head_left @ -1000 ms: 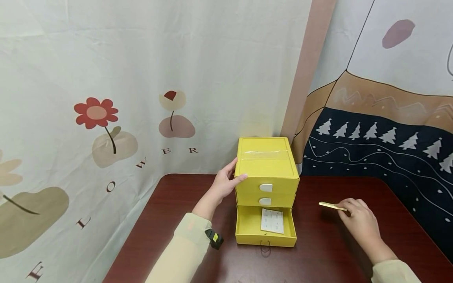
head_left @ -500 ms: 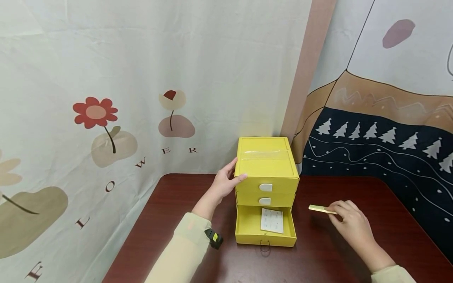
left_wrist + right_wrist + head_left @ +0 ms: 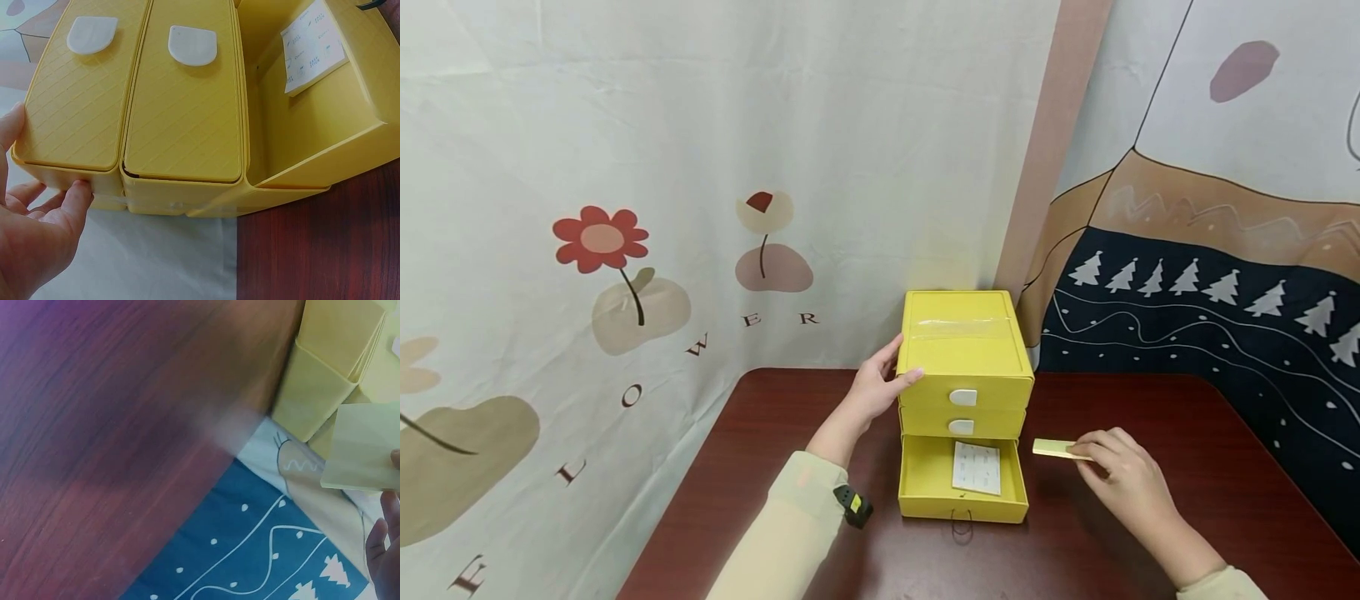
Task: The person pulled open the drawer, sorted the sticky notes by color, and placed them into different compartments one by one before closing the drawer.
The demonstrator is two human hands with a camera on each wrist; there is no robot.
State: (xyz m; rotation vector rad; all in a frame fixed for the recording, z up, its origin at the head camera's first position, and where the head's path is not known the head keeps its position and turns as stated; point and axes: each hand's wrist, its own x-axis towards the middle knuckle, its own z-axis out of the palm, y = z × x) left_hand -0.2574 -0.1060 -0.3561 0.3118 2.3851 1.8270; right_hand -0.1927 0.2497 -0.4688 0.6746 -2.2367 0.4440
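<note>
A yellow drawer unit (image 3: 962, 357) stands on the table, its bottom drawer (image 3: 922, 471) pulled out. Inside that drawer lies a small square pad (image 3: 315, 50) with printed marks on its pale face. My left hand (image 3: 872, 390) rests against the unit's upper left corner, thumb at the top front edge and fingers (image 3: 76, 199) along the side. To the right of the drawer, above the table, my right hand (image 3: 1126, 475) pinches a pale yellow sticky note pad (image 3: 362, 447) by one edge. The pad's free end points toward the unit.
Two upper drawers, with white tabs (image 3: 963, 397), are closed. A thin dark loop (image 3: 962, 527) hangs at the bottom drawer's front. The dark red-brown table (image 3: 1157, 400) meets a printed curtain (image 3: 850, 167) behind the unit.
My right hand has moved left toward the drawer unit with the sticky note pad, whose broad face now shows more. The left hand and the drawers stay put.
</note>
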